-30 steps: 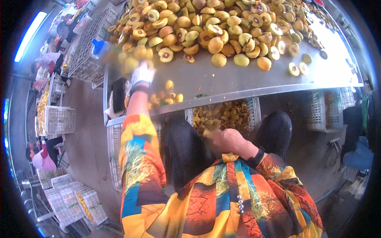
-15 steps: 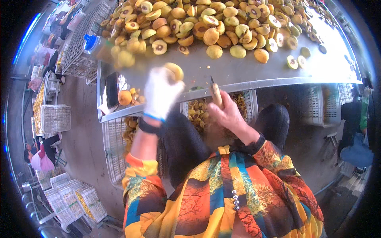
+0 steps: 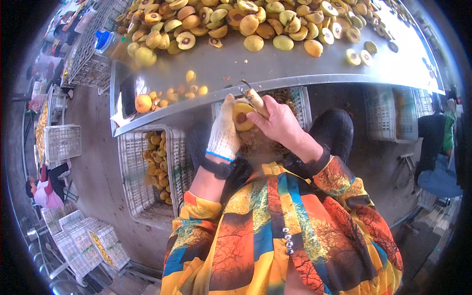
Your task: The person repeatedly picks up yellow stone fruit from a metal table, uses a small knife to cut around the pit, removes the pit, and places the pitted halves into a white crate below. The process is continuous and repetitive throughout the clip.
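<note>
Just in front of the table's near edge, my gloved left hand point(image 3: 223, 129) grips a yellow peach half point(image 3: 242, 116), its reddish-brown centre facing up. In my bare right hand point(image 3: 282, 120) is a pitting knife point(image 3: 257, 102) with a pale wooden handle and a dark, curved blade tip pointing away from me. The right thumb presses against the cut face of the fruit. Both hands meet at the fruit, over a crate partly hidden below them. Far across the metal table point(image 3: 314, 66) spreads a heap of halved yellow peaches point(image 3: 250, 24).
Small fruit pieces point(image 3: 172, 95) and an orange-yellow fruit point(image 3: 143, 103) lie at the table's left corner, beside a dark flat object point(image 3: 128, 94). A blue-capped bottle point(image 3: 110, 44) stands behind. Below left is a white crate point(image 3: 129, 182) partly filled with fruit; another crate point(image 3: 388, 120) sits right.
My left hand has swung right and toward me, bringing the peach half from above the table to the knife. My right hand has shifted slightly left. The view has shifted a little.
</note>
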Demonstrator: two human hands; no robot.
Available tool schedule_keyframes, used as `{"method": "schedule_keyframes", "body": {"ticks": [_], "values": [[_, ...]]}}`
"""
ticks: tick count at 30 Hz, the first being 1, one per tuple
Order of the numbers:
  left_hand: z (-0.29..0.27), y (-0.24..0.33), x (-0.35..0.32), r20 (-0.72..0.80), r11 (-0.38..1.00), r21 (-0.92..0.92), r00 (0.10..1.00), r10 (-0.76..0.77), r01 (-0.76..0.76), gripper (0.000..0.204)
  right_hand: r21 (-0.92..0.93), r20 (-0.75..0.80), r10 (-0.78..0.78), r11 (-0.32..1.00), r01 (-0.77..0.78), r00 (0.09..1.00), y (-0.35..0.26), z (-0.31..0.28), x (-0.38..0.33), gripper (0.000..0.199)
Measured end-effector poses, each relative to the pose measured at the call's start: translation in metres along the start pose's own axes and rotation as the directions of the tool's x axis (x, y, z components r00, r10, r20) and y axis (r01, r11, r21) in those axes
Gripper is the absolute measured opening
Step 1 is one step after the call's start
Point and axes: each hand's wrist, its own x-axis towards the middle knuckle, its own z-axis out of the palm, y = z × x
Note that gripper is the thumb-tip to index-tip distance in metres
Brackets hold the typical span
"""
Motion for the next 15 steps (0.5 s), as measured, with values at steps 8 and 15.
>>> {"method": "schedule_keyframes", "body": {"ticks": [8,15], "values": [[-0.014,-0.023,0.011,-0.078,0.96,-0.01,0.957,0.279,-0.281,0.046,-0.228,0.108,0.158,0.965,-0.131,0.982,-0.015,0.004,-0.038,0.033],[-0.001,-0.029,0.006,-0.157,0.882,0.073,0.868,0.472,-0.466,0.04,-0.215,0.17,0.248,0.954,-0.21,0.954,-0.021,0.014,-0.047,0.027]]}}
